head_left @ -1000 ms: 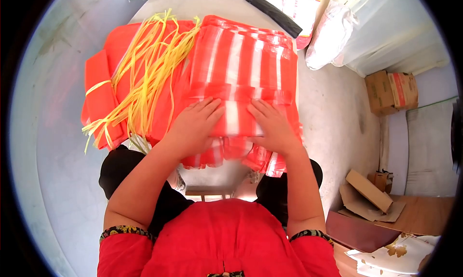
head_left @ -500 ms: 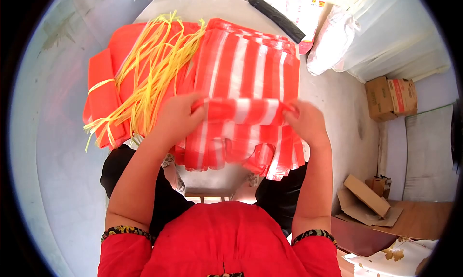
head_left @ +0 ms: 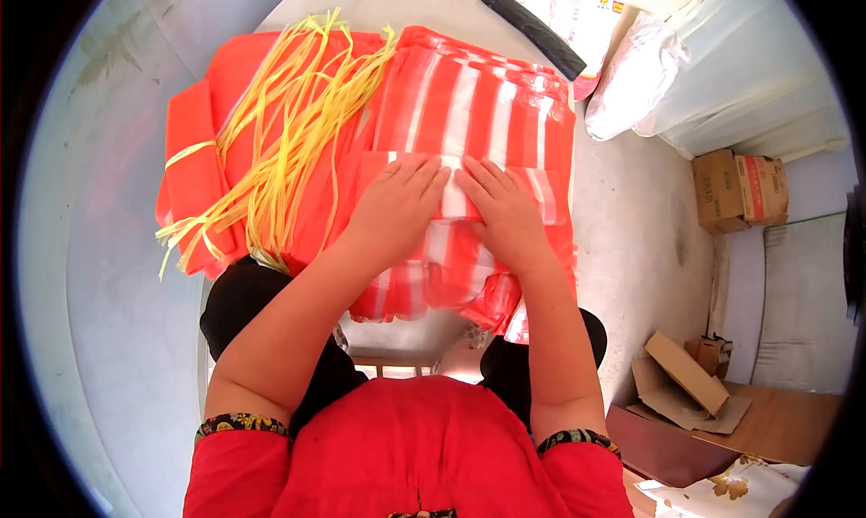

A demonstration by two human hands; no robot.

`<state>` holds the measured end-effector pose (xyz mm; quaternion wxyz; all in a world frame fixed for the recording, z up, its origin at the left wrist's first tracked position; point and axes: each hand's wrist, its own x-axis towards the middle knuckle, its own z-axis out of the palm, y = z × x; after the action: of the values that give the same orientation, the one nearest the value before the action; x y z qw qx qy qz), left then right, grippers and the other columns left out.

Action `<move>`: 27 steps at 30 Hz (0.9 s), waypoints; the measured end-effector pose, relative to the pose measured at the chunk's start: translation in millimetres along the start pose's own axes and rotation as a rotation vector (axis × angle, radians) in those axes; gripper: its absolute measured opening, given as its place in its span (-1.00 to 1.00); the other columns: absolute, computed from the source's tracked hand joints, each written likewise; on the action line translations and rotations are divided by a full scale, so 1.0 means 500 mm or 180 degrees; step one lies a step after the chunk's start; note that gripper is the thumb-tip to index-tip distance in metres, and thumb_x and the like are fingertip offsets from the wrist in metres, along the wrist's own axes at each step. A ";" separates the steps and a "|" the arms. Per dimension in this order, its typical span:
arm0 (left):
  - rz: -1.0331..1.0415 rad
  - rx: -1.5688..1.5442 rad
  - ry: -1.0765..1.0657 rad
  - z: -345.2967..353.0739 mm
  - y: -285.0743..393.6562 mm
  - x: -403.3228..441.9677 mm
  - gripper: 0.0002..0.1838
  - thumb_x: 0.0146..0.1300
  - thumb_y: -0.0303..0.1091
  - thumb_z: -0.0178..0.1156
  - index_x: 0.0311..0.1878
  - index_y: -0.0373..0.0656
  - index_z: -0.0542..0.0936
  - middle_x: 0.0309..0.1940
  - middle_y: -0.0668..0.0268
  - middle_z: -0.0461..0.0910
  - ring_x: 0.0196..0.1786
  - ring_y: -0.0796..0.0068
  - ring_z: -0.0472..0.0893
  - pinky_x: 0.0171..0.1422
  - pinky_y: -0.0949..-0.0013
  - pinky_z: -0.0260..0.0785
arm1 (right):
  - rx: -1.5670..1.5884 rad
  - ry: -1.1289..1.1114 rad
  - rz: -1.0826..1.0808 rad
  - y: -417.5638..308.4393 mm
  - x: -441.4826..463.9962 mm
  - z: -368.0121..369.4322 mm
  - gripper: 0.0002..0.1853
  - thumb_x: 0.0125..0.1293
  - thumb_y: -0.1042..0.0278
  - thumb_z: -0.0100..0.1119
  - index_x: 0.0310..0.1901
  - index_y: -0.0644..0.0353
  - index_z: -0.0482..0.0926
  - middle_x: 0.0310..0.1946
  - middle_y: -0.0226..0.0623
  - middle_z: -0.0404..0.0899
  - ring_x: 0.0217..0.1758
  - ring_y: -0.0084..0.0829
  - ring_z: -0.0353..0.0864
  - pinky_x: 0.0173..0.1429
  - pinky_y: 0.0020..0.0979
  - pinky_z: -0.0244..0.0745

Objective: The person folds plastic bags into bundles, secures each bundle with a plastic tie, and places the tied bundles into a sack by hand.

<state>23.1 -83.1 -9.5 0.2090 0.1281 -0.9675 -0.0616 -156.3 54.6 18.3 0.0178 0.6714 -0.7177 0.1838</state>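
A stack of red-and-white striped plastic bags (head_left: 469,103) lies in front of me, its lower edge hanging over the table edge toward my lap. Across its middle lies a folded striped bag (head_left: 541,193). My left hand (head_left: 401,198) presses flat on the left half of this folded bag, fingers stretched out. Close beside it, my right hand (head_left: 496,202) lies flat on the right half, fingers extended. The two sets of fingertips nearly meet. Left of the stack, a bunch of yellow plastic ties (head_left: 289,148) rests on plain red material.
A folded red bundle (head_left: 194,139) with a yellow tie around it sits at far left. A black roll (head_left: 532,32) and white plastic sacks (head_left: 631,71) are at the back right. Cardboard boxes (head_left: 740,190) stand to the right, with an opened carton (head_left: 686,387) lower down.
Both hands have come inward from the ends of the raised folded strip. The strip now lies flat on the stack, slightly farther away, with the hands spread on it.
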 end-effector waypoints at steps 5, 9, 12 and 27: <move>-0.0203 0.0237 -0.0081 -0.011 -0.031 -0.011 -0.46 0.32 -0.49 0.12 0.40 -0.22 0.55 0.43 0.08 0.56 0.53 0.13 0.50 0.54 0.11 0.40 | -0.0206 0.0168 0.0251 0.106 -0.051 -0.011 -0.38 0.09 0.68 0.29 0.26 0.08 0.66 0.25 -0.22 0.67 0.40 -0.10 0.58 0.50 -0.08 0.43; -0.0523 0.0041 -0.0151 -0.043 -0.043 -0.012 -0.55 0.29 -0.46 0.20 0.27 -0.19 0.63 0.15 0.11 0.74 0.22 0.11 0.71 0.28 0.13 0.56 | -0.0382 0.0035 0.0759 0.137 -0.072 -0.052 -0.38 0.10 0.72 0.25 0.25 0.05 0.67 0.21 -0.23 0.69 0.34 -0.11 0.61 0.50 -0.08 0.40; -0.1124 -0.0814 -0.0730 -0.110 -0.022 0.005 -0.59 0.27 -0.41 0.27 0.20 -0.20 0.66 -0.04 0.10 0.78 0.00 0.09 0.77 0.16 0.17 0.58 | -0.0819 0.0723 0.0865 0.105 -0.055 -0.107 -0.45 0.16 0.68 0.28 0.22 0.05 0.67 0.18 -0.24 0.68 0.30 -0.12 0.61 0.50 -0.04 0.37; -0.0778 -0.1483 -0.0934 -0.141 -0.048 -0.055 -0.24 0.26 -0.26 0.39 0.52 -0.24 0.42 0.48 -0.03 0.44 0.55 0.02 0.41 0.59 0.09 0.29 | 0.0587 0.0604 -0.0208 -0.098 -0.081 0.031 -0.71 0.23 0.47 0.41 0.00 0.27 0.70 0.12 -0.14 0.70 0.24 -0.04 0.65 0.33 -0.06 0.58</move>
<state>82.2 -103.3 39.7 0.0818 0.1819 -0.9246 -0.3246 -101.5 87.4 4.6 0.0298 0.6728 -0.6706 0.3110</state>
